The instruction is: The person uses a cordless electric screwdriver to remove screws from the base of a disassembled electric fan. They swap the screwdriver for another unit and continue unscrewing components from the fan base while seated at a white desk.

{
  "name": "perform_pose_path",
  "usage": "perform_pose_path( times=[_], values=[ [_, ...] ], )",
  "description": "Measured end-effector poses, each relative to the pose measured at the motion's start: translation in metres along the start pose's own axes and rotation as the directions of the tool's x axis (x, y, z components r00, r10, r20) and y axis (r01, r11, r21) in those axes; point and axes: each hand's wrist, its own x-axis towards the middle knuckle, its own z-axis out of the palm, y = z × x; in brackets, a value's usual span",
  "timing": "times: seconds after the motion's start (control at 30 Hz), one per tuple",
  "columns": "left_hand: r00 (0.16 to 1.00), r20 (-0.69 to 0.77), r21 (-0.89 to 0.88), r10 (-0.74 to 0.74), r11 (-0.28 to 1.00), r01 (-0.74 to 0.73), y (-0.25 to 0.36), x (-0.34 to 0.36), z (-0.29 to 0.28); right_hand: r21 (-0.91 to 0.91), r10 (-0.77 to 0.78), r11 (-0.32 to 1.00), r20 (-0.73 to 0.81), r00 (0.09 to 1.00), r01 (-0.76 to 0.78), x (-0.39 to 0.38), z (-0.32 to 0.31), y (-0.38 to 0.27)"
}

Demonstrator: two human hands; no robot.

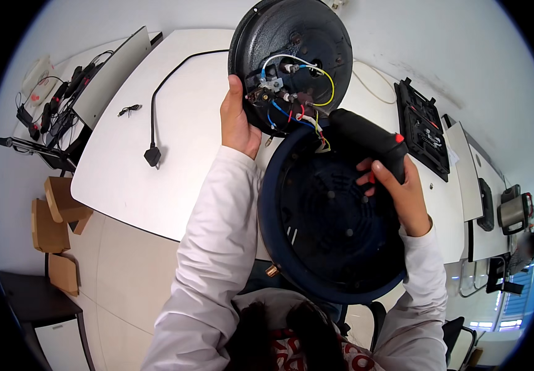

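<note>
My left hand grips the left edge of a round black metal plate, raised up to show its wired underside with coloured wires and terminals. My right hand is wrapped round a black cordless power screwdriver with red buttons; its tip points toward the wiring and is hidden there. Below lies an open dark blue round housing, tilted at the table's front edge, with a brass fitting on its outer side. Some wires run from the plate down to the housing's rim.
A white table bears a black power cord, a small cable and an open black toolkit. A side desk holds tangled cables. Cardboard boxes stand at left; a metal kettle and chairs are at right.
</note>
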Motion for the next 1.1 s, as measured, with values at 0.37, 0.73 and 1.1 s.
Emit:
perform_pose_path(
  times=[0.37,0.73,1.1],
  values=[
    [0.999,-0.021,0.000,0.050,0.999,-0.050,-0.002,0.000,0.007,0.220,0.139,0.968,-0.053,0.989,-0.124,0.002,0.003,-0.008],
    [1.000,0.004,0.044,0.026,0.999,-0.027,-0.002,-0.003,0.003,0.196,0.128,0.974,-0.050,0.991,-0.116,0.000,0.005,-0.003],
    [0.999,-0.028,-0.012,0.042,0.999,-0.042,-0.002,-0.004,0.008,0.167,0.111,0.981,-0.053,0.992,-0.101,-0.001,0.005,-0.003]
  ],
)
